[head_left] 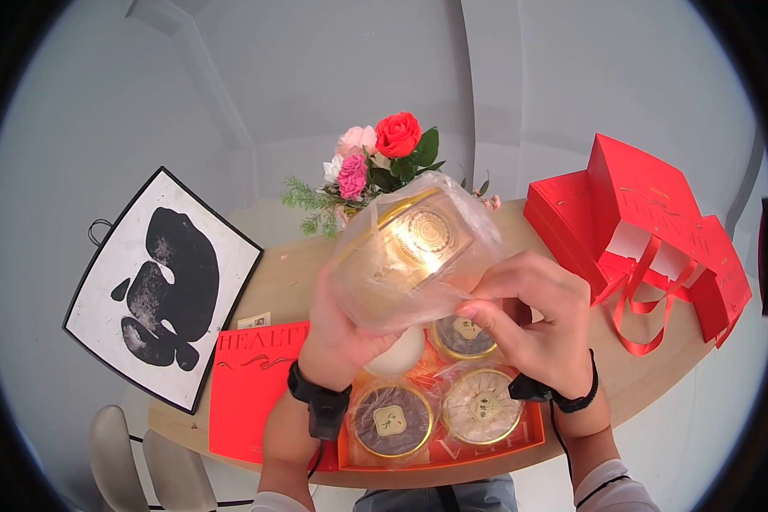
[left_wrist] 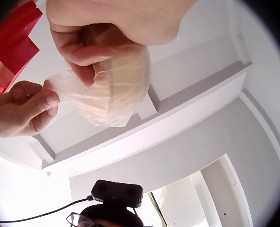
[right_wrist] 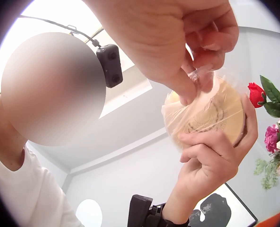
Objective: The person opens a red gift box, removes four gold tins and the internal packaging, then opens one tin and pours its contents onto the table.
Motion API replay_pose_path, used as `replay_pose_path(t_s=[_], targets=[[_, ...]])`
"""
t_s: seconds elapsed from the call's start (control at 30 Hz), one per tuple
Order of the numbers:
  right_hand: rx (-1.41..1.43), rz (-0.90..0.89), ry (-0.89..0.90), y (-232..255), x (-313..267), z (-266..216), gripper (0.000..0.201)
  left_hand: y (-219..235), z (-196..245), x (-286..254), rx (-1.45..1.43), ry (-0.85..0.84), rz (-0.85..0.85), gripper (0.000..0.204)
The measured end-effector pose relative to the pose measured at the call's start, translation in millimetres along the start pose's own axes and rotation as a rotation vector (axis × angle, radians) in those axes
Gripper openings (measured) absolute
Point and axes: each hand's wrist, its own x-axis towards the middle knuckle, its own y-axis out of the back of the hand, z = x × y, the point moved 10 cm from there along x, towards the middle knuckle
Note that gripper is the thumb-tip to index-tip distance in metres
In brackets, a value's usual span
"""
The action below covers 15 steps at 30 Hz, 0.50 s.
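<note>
Step in hand looks like working the plastic film (head_left: 480,206) on a round container (head_left: 422,243); opening or closing it, can't tell. Container sits mid-frame in the head view, held above the tabletop (head_left: 294,260). Left hand (head_left: 337,333): grip curled round the container. Right hand (head_left: 542,320): grip pinching the film edge, thumb against fingers. Open box (head_left: 452,462) at bottom centre carries similar wrapped ones. Next move probably calls for left steady, right pulling film gently; thin stuff, could tear.

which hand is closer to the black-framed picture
Left. In the head view, the left hand is right of the black-framed picture; the right hand is farther right.
</note>
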Motion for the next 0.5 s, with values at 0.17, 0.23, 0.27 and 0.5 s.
replay_pose_path(t_s=[0.17,0.23,0.27,0.5], targets=[[0.003,-0.033,-0.019,-3.6,0.5,-1.3,0.014,11.2,6.2,-0.6,0.058,-0.014,0.073,0.053],[0.001,-0.041,-0.020,-4.2,0.7,-1.4,0.014,14.2,8.3,-0.4,0.082,-0.019,0.102,0.052],[0.003,-0.054,0.008,-5.0,1.0,-4.0,0.014,12.6,8.1,0.3,0.082,-0.019,0.102,0.052],[0.302,-0.121,-0.051,-5.4,-1.0,-3.1,0.017,23.5,21.9,0.8,0.171,-0.132,0.249,0.050]])
